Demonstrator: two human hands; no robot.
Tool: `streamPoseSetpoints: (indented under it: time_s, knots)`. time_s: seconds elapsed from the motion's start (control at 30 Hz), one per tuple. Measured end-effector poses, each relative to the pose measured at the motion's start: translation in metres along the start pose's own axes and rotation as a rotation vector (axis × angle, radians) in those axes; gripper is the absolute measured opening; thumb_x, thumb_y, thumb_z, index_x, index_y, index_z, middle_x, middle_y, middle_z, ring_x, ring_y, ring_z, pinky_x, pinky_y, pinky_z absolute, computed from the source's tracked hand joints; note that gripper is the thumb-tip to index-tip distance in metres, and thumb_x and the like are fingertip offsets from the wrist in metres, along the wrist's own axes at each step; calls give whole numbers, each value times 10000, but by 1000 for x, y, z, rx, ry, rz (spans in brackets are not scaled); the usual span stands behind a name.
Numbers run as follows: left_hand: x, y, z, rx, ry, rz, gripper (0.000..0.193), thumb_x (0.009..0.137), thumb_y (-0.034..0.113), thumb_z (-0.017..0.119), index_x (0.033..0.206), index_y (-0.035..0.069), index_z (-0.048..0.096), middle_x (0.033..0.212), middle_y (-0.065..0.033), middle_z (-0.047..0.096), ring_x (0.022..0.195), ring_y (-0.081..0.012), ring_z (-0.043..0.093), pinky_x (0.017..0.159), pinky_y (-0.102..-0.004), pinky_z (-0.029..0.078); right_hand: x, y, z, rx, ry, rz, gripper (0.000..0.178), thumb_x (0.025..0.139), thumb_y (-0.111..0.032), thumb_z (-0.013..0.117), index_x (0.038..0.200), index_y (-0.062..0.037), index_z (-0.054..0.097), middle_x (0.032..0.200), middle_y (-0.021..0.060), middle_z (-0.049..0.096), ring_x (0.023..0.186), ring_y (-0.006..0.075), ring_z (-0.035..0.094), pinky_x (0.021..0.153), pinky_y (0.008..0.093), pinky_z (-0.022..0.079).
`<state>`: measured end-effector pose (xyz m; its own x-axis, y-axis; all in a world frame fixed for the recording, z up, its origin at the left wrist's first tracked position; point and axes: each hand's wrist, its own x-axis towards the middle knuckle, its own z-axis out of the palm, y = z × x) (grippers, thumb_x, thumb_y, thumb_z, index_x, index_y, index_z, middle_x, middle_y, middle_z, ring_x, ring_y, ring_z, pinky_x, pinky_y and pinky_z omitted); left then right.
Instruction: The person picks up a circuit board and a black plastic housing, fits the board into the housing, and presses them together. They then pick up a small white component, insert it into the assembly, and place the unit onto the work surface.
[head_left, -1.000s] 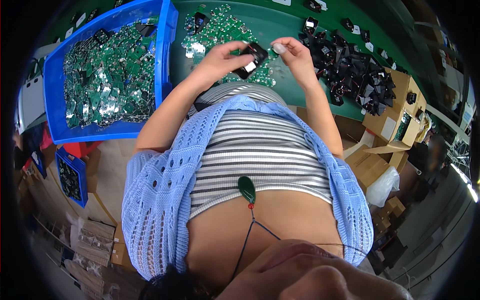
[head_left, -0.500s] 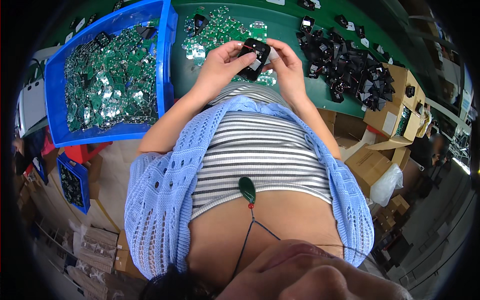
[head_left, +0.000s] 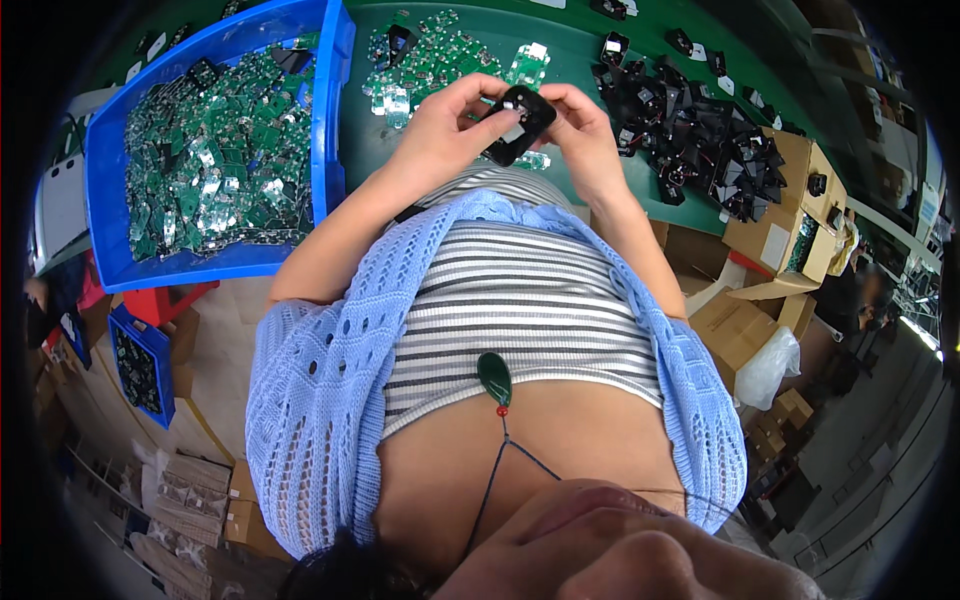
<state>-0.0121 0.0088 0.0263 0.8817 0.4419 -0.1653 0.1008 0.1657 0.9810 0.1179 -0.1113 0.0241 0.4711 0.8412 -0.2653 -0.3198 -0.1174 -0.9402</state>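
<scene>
Black casing [head_left: 530,122], one, between two hands [head_left: 440,132]

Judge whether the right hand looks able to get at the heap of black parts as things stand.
Probably yes: the right hand is close to the heap of black parts on the tabletop, with nothing seen in between, though it may first need to leave the black housing it seems to touch.

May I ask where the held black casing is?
In the head view, the black casing is between both hands, right of the large blue bin.
</scene>
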Motion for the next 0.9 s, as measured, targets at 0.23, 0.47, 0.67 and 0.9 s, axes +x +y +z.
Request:
streamPoseSetpoints:
  time_s: [0.23, 0.47, 0.67, 0.9]
  knots:
    - [8, -8, -4, -131, 150, -19, 184, 835, 132, 571, 947, -4, 518, 790, -48, 600, 649, -65, 568, 456, -219, 503, 0, -21, 2, -155, 242, -395, 180, 872, -75, 516, 1038, -6, 500, 823, 71, 580, 682, 101, 553, 602, 216, 460]
    - [10, -7, 2, 182, 299, 178, 168, 795, 106, 597, 919, 11, 538, 712, -59, 608, 609, -107, 575, 528, -259, 486, -12, -40, 30, -287, 76, -506, 344, 851, -57, 547, 1149, 5, 386, 836, 70, 559, 712, 97, 535, 636, 211, 447]
    - [4, 0, 3, 298, 338, 99, 211, 756, 111, 623, 923, 15, 540, 725, -93, 615, 626, -167, 600, 570, -271, 484, -8, -37, 32, -289, 50, -480, 343, 847, -50, 549, 1136, 11, 375, 840, 72, 562, 736, 103, 544, 642, 209, 448]
    - [6, -2, 2, 213, 337, 177, 213, 761, 109, 614, 933, 9, 538, 748, -103, 621, 649, -174, 611, 585, -276, 489, -5, -33, 29, -314, 83, -435, 330, 843, -40, 551, 1125, 6, 386, 825, 68, 564, 715, 103, 553, 630, 207, 449]
